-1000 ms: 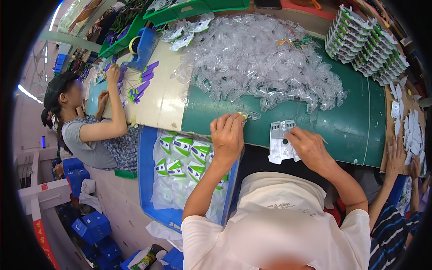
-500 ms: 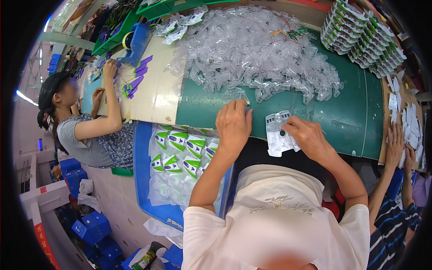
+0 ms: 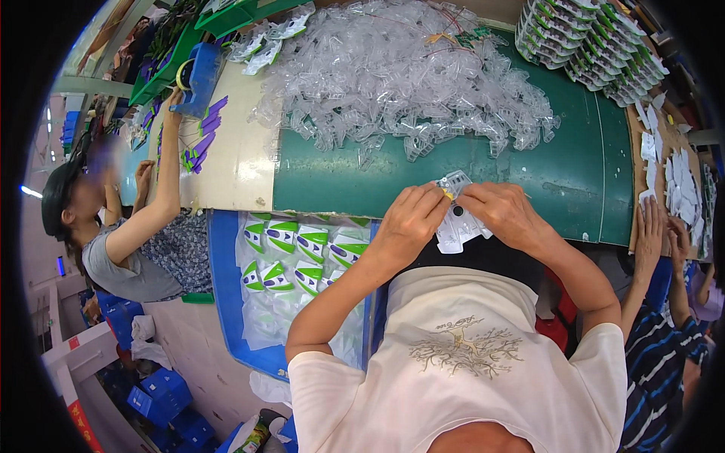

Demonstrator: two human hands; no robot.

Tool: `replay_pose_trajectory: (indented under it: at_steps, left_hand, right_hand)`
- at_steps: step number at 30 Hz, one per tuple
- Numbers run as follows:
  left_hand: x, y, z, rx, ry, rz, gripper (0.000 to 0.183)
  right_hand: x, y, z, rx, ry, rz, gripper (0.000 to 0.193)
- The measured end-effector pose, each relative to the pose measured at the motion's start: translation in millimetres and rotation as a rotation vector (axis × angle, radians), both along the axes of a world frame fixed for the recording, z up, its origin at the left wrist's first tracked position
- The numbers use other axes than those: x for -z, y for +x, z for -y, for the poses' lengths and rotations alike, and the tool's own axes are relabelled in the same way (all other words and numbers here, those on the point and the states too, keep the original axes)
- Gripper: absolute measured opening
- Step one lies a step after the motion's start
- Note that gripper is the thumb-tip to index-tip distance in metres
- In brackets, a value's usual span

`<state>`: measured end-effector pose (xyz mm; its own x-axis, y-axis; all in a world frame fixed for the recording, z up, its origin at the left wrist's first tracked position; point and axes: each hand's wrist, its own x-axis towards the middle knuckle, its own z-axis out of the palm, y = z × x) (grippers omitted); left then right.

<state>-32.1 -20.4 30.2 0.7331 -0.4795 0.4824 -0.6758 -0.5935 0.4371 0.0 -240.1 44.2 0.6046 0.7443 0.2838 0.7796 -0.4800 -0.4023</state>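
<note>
A white plastic housing (image 3: 458, 232) with a dark round hole is held over the table's front edge, tilted. A clear greyish plastic cover (image 3: 455, 180) lies across its far end. My right hand (image 3: 504, 215) pinches the housing from the right, thumb and fingers closed on it. At the upper left of the housing, my left hand (image 3: 410, 224) has its fingertips closed together. A small yellow bit (image 3: 448, 194) shows at those fingertips, too small to name; whatever else they hold is hidden. The two hands nearly meet above the part.
A big heap of clear plastic covers (image 3: 408, 75) spreads across the green table (image 3: 340, 177). Stacked white-green parts (image 3: 581, 45) stand far right. Left of my body, a blue bin (image 3: 226, 302) holds green-white pieces. One person (image 3: 128, 234) works at left; another's hands (image 3: 649, 234) are at right.
My left hand has moved right from near the heap's front edge to the housing. The housing and my right hand have shifted slightly left. The person at left has reached to the tape dispenser.
</note>
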Motion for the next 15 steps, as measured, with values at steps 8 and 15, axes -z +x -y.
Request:
replay_pose_trajectory:
  at_steps: [8, 15]
  left_hand:
    - [5.1, -2.7, 8.3, -0.02, 0.056, -0.049, 0.026]
    - [31.4, -11.8, 18.8, -0.128, -0.331, -0.134, 0.033]
  right_hand:
    - [2.4, -2.9, -1.0, 0.166, 0.058, -0.17, 0.017]
    - [-22.4, -14.4, 11.4, 0.253, 0.047, -0.32, 0.02]
